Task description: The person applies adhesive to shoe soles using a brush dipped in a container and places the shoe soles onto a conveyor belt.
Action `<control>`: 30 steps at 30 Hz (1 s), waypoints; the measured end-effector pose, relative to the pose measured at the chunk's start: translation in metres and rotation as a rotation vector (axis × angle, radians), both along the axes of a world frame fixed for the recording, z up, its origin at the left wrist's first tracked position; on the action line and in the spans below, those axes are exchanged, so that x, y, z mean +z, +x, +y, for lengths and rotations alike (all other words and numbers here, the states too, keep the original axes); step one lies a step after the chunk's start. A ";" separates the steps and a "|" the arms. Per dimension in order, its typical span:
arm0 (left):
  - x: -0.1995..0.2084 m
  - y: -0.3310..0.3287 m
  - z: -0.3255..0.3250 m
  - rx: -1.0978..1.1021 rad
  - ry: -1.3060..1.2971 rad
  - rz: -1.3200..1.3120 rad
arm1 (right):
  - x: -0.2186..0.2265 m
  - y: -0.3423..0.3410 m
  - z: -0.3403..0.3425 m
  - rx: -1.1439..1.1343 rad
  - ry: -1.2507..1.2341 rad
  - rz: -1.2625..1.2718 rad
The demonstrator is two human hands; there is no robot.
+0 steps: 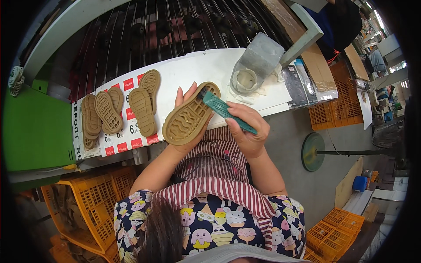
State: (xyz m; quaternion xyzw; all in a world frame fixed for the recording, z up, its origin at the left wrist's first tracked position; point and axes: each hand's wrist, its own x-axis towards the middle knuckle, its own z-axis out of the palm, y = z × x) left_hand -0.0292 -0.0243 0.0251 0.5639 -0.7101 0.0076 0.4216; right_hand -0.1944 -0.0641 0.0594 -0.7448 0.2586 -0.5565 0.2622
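Observation:
My left hand (193, 141) is closed around a tan shoe sole (186, 118), holding it up with its ribbed, hollowed face showing. In my right hand (251, 131) is a green brush (228, 111), gripped by its perforated handle. Its dark bristles touch the inside of the sole near the far end. A translucent plastic container (263, 55) lies tilted beyond the brush, with a round opening and whitish residue around it. Several more tan soles (142, 111) rest on the white work surface (184, 65) to the left, some overlapping.
Green board (35, 127) borders the surface at left. A rack of metal rods (175, 30) runs along the far side. Orange crates holding soles (87, 210) stand at lower left; other orange crates (335, 230) are at lower right. A round-based stand (313, 151) is on the floor at right.

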 end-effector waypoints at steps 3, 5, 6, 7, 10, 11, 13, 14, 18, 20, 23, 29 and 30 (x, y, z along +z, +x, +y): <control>-0.009 -0.003 0.001 -0.045 0.008 0.208 | 0.000 0.004 0.006 0.037 -0.069 0.044; -0.025 -0.006 -0.001 -0.076 -0.007 0.341 | 0.004 0.008 0.012 0.055 -0.093 0.083; -0.030 -0.007 -0.003 -0.111 -0.025 0.477 | 0.005 0.009 0.016 0.069 -0.112 0.098; -0.032 -0.005 -0.004 -0.122 -0.043 0.464 | 0.004 0.011 0.018 0.072 -0.111 0.095; -0.038 -0.014 -0.007 -0.159 -0.045 0.779 | 0.003 0.018 0.023 0.118 -0.123 0.101; -0.039 -0.014 -0.008 -0.164 -0.059 0.766 | 0.003 0.020 0.025 0.122 -0.123 0.099; -0.041 -0.016 -0.008 -0.175 -0.044 0.887 | 0.005 0.023 0.030 0.170 -0.124 0.136; -0.043 -0.018 -0.009 -0.192 -0.028 1.009 | 0.006 0.024 0.032 0.194 -0.124 0.145; -0.052 -0.018 -0.009 -0.242 -0.075 0.977 | 0.008 0.025 0.034 0.240 -0.136 0.140; -0.050 -0.017 -0.005 -0.236 -0.031 1.006 | 0.011 0.022 0.033 0.308 -0.103 0.164; -0.056 -0.013 -0.002 -0.319 0.068 0.962 | 0.011 0.018 0.027 0.375 0.006 0.137; -0.018 -0.002 0.009 -0.344 0.220 0.187 | 0.016 0.004 0.005 0.550 0.282 0.115; -0.016 0.000 0.010 -0.389 0.247 0.241 | 0.018 0.002 0.002 0.579 0.343 0.113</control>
